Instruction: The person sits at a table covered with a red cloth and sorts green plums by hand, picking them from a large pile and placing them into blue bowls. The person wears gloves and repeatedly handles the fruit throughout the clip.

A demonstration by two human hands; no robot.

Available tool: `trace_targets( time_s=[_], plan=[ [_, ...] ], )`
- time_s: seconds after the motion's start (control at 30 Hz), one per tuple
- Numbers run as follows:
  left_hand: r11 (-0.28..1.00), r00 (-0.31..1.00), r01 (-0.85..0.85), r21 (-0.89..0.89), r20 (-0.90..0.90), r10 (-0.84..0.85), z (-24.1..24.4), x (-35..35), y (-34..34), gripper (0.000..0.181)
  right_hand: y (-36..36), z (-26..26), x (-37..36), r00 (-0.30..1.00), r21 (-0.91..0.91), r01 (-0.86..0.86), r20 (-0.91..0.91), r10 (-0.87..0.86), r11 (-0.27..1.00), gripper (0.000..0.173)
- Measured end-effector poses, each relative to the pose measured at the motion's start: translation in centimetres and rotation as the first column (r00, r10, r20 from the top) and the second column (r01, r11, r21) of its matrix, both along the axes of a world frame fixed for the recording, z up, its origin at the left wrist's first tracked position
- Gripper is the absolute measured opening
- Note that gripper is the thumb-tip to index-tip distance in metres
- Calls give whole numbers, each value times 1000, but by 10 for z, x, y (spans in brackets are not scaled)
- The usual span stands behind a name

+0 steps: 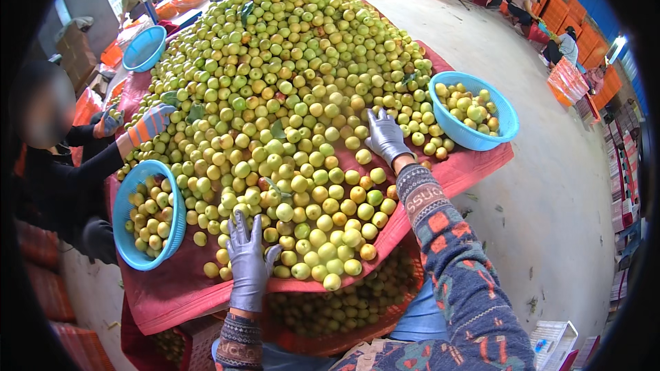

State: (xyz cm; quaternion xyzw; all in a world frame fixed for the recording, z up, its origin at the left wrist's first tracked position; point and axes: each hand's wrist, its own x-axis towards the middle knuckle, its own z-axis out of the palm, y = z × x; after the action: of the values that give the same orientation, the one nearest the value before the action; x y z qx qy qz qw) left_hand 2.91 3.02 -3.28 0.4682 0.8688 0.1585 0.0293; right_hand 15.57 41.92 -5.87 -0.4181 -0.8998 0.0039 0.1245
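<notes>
A large heap of round green-yellow fruits (289, 82) that look like jujubes, some with brown patches, covers a red padded cloth (175, 293). My left hand (250, 257), in a grey glove, is at the front edge of the heap, fingers spread against the fruits, with no fruit visible in its grasp. Farther forward, my right hand (385, 134), gloved alike, touches the heap's right side with its fingers apart. Beside it at the right stands a blue plastic basket (502, 131) partly filled with fruits. Below the cloth's front edge, an orange crate (330, 342) holds more fruits.
At the left, a co-worker's striped-gloved hand (149, 123) touches the heap. Near that person is another blue basket (121, 226) of fruits; a third blue basket (144, 49) sits farther back. A white crate (554, 340) is on the floor. Other people work among stacked orange crates (562, 13).
</notes>
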Motion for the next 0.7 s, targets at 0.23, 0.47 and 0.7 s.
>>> trace_targets(
  time_s=[0.23,0.47,0.7],
  plan=[
    [1000,999,-9,29,46,8,15,4,1,75,-31,10,6,992,-205,-108,-81,93,973,30],
    [1000,998,-11,27,57,10,15,4,1,73,-4,24,26,948,-550,-307,-253,196,777,27],
    [995,999,45,84,14,-46,7,2,6,75,38,4,-14,864,174,-192,-436,250,966,19]
  ],
)
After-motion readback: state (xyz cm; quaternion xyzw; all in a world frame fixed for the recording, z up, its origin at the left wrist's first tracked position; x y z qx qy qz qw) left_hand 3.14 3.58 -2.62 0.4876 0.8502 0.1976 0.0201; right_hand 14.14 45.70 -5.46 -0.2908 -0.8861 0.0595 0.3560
